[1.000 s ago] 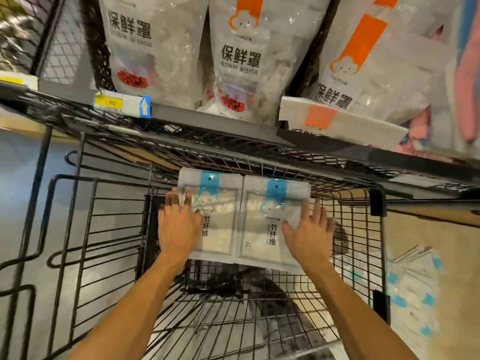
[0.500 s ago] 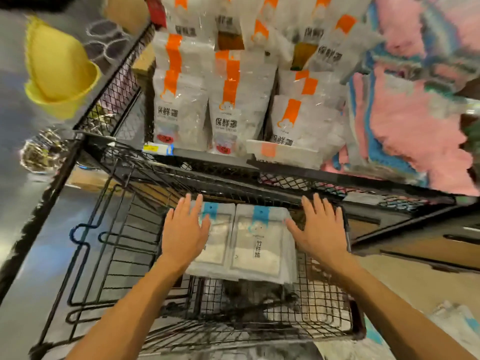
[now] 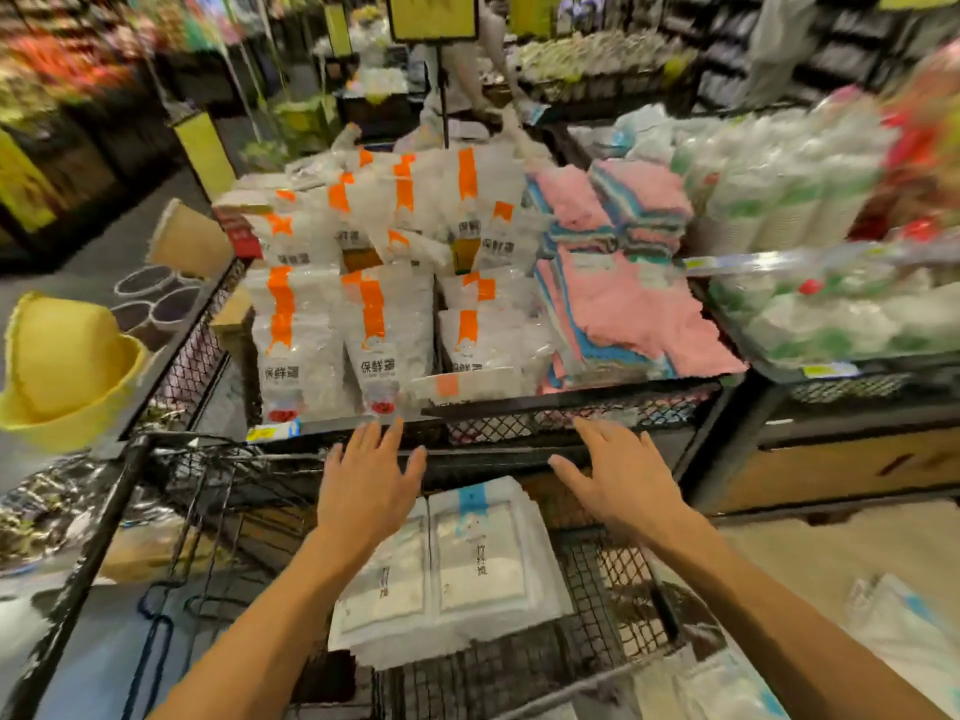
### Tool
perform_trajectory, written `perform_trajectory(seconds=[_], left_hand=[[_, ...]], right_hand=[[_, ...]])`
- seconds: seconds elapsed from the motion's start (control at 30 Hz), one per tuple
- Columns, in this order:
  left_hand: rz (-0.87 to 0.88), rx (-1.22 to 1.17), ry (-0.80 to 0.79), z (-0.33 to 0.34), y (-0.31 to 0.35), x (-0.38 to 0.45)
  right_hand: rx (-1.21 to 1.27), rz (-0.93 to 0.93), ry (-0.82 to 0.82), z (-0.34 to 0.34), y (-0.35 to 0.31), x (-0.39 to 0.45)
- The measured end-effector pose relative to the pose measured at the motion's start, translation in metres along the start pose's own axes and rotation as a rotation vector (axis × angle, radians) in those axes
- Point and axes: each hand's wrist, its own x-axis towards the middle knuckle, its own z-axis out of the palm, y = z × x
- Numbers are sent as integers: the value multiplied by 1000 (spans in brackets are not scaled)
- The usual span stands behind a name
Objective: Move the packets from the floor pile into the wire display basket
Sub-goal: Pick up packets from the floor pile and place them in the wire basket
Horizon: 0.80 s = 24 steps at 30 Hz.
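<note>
Two bare hands are held out flat over a black wire basket (image 3: 613,579). The left hand (image 3: 366,491) has its fingers straight and a little spread, holding nothing. The right hand (image 3: 621,483) is the same, fingers straight and apart, holding nothing.

Just below the fingers, two white packets (image 3: 478,569) with a blue stripe lie side by side in the wire basket, on top of more packets like them. The left palm covers the top corner of the left packet; whether it touches it cannot be told. The right hand is above the basket's right part, beside the packets.

Past the fingertips is a dark shelf edge (image 3: 519,407) made of mesh. Behind it stand many clear bags with orange stripes (image 3: 374,324). To the right of those bags are pink and blue cloths (image 3: 628,309). Further right are piles of clear cups (image 3: 810,324), all blurry.

Far to the left of the fingers hang yellow bowls (image 3: 62,366). Below the right arm, more white packets (image 3: 893,626) lie on the pale floor (image 3: 810,553). Far away, the shop is dim, with yellow signs (image 3: 434,15) and full shelves, very blurred.
</note>
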Motion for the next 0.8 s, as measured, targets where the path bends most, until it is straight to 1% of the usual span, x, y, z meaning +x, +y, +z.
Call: perform_trajectory(seconds=[0.17, 0.4, 0.53, 0.67, 0.8], left_hand=[[230, 10, 61, -20, 39, -22], [566, -83, 1, -4, 127, -75], [743, -107, -82, 11, 184, -117], [857, -95, -118, 24, 234, -152], [929, -53, -136, 38, 288, -181]], right_hand=[[9, 139, 139, -25, 26, -73], [70, 500, 289, -38, 78, -220], [60, 642, 353, -36, 116, -306], [76, 804, 366, -33, 151, -375], [115, 912, 370, -20, 195, -425]])
